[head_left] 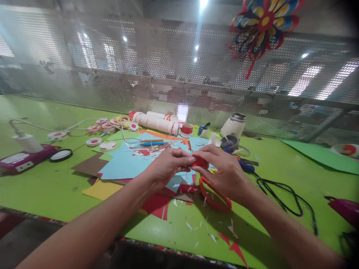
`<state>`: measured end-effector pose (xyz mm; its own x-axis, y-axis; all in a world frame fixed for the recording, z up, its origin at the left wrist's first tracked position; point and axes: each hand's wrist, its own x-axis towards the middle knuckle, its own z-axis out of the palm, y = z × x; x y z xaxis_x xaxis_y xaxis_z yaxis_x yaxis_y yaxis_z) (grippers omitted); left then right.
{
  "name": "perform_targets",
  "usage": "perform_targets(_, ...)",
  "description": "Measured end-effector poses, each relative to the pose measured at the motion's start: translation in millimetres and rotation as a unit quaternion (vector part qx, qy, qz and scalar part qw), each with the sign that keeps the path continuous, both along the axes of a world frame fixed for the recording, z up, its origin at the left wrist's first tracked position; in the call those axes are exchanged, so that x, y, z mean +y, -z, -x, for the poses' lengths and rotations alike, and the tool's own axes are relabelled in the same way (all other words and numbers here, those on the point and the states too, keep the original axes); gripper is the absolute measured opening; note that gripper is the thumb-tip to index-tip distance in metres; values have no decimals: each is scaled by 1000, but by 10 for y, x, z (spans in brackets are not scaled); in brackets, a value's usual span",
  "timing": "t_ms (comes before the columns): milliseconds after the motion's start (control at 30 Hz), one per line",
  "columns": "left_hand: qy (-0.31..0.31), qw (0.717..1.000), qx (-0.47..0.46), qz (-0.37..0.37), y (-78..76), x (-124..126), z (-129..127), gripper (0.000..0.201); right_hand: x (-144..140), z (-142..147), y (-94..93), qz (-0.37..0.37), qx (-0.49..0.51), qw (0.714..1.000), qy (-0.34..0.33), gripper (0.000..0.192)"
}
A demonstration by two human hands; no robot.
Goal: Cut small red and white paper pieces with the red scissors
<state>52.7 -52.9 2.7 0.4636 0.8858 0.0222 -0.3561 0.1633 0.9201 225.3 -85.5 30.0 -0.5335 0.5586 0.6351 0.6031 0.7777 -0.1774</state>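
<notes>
A small red piece [201, 162], perhaps paper or foam, is held up between my two hands above the worktable. My left hand [168, 164] is closed, its thumb and fingertips pinching the left edge of the piece. Curled over the other side, my right hand [224, 166] grips it between thumb and fingers and hides part of it. Just below my right hand is a red ring [205, 194]. Light blue sheets [120, 164] lie beneath and to the left, with small scraps and a blue pen-like tool [152, 143] on them.
Several red-and-white discs [94, 142] lie at the left by a purple power strip [25, 158]. White rolls [154, 121] lie at the back, and a white jar [233, 126] stands behind my right hand. A black cord [280, 186] loops at right. Red offcuts [237, 248] lie near the front edge.
</notes>
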Motion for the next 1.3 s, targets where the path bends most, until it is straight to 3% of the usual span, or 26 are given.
perform_targets(267,24,998,-53,-28,-21,-29,-18,17,-31,-17,-85,-6,38,999,-34,21)
perform_targets(467,97,990,-100,-17,-37,-96,-5,18,-169,-16,-200,-1,69,995,-77,24)
perform_targets(733,137,988,-64,-10,-45,-189,-7,35,-337,49,-257,7,94,989,-114,33)
perform_targets(1167,128,990,-53,-36,-43,-207,6,35,-350,59,-276,5,92,992,-88,29)
perform_targets(1300,111,990,-79,-41,-52,-179,-7,25,-296,39,-246,-7,83,994,-69,23)
